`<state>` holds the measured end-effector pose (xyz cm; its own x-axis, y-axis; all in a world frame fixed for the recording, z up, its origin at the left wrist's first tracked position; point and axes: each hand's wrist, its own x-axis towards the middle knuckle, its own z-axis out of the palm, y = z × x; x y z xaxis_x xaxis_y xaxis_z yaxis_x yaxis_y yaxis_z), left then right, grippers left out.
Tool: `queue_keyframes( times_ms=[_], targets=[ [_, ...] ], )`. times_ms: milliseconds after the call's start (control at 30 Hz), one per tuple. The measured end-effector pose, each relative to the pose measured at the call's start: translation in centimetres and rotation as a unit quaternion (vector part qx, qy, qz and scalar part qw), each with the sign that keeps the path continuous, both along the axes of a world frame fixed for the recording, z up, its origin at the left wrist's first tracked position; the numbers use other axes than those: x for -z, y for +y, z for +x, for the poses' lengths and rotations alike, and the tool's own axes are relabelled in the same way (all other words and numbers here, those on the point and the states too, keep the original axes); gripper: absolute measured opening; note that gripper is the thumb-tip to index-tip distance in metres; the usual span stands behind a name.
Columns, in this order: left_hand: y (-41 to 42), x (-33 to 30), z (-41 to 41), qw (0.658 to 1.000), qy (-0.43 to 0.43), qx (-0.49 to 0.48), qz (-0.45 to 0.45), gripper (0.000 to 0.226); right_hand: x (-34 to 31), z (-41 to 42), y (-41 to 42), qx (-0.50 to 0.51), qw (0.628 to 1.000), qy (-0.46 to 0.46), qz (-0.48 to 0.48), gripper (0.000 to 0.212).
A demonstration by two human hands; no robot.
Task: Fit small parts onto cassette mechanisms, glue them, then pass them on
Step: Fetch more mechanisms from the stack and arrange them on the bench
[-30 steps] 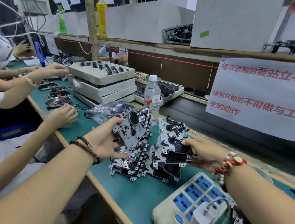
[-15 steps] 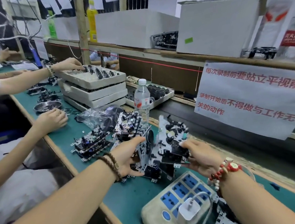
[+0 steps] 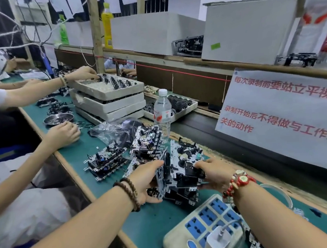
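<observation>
A pile of cassette mechanisms (image 3: 183, 161), white metal plates with black parts, stands on the green bench in front of me. My left hand (image 3: 146, 181) grips one upright mechanism (image 3: 164, 175) at the pile's left side. My right hand (image 3: 214, 173) holds the pile's right edge, fingers curled round a black part. Another mechanism (image 3: 106, 160) lies flat on the bench to the left, apart from the pile. More mechanisms (image 3: 147, 141) stand stacked just behind.
A water bottle (image 3: 162, 112) stands behind the pile, beside a crumpled plastic bag (image 3: 112, 131). A power strip (image 3: 209, 230) with a plugged charger lies near my right arm. Stacked foam trays (image 3: 107, 101) and a metal dish (image 3: 58, 119) sit to the left, where other people's hands work.
My left hand has brought its mechanism down from mid-air against the left side of the pile. One mechanism now lies flat on the bench to the left. My right hand stayed on the pile.
</observation>
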<state>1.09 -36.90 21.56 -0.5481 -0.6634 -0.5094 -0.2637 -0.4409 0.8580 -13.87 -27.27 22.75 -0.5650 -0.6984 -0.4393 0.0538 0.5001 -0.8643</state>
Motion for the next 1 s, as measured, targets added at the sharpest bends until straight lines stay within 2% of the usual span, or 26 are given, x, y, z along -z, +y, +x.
queue_keyframes(
  times_ms=[167, 333, 433, 500, 567, 633, 700, 800, 900, 1000],
  targets=[
    [-0.3, -0.4, 0.3, 1.000, 0.012, 0.017, 0.011, 0.043, 0.5, -0.8, 0.3, -0.017, 0.998, 0.017, 0.058, 0.016],
    [0.2, 0.2, -0.5, 0.997, -0.016, 0.015, -0.072, 0.052, 0.8, -0.7, -0.1, -0.040, 0.987, 0.102, 0.116, 0.016],
    [0.5, 0.2, -1.1, 0.994, -0.021, 0.029, -0.101, 0.040, 0.6, -0.9, -0.2, -0.039, 0.980, 0.153, 0.124, 0.016],
    [0.6, -0.5, -1.1, 0.994, -0.023, 0.040, -0.096, 0.030, -0.2, -1.0, 0.1, -0.027, 0.986, 0.117, 0.115, 0.015],
    [0.3, -1.1, -0.8, 0.997, -0.012, 0.047, -0.058, 0.022, -1.5, -1.1, 0.8, -0.002, 0.996, 0.051, 0.079, 0.016],
    [-0.2, -1.8, -0.2, 0.999, 0.001, 0.051, -0.006, 0.017, -2.6, -1.4, 1.7, 0.025, 0.999, 0.025, 0.031, 0.017],
    [-0.8, -2.2, 0.3, 0.999, 0.009, 0.048, 0.015, 0.024, -3.6, -2.0, 3.0, 0.040, 0.999, 0.027, 0.016, 0.017],
    [-1.0, -2.2, 0.7, 0.998, 0.004, 0.053, 0.014, 0.031, -5.2, -2.9, 5.6, 0.069, 0.996, -0.045, -0.014, 0.017],
    [-0.6, -1.9, 0.5, 0.997, -0.035, 0.042, -0.053, 0.034, -6.6, -4.0, 8.4, 0.114, 0.988, -0.084, -0.055, 0.017],
    [0.1, -1.7, 0.0, 0.966, -0.114, 0.079, -0.220, 0.039, -7.2, -4.6, 10.4, 0.116, 0.989, -0.075, -0.051, 0.019]
  ],
)
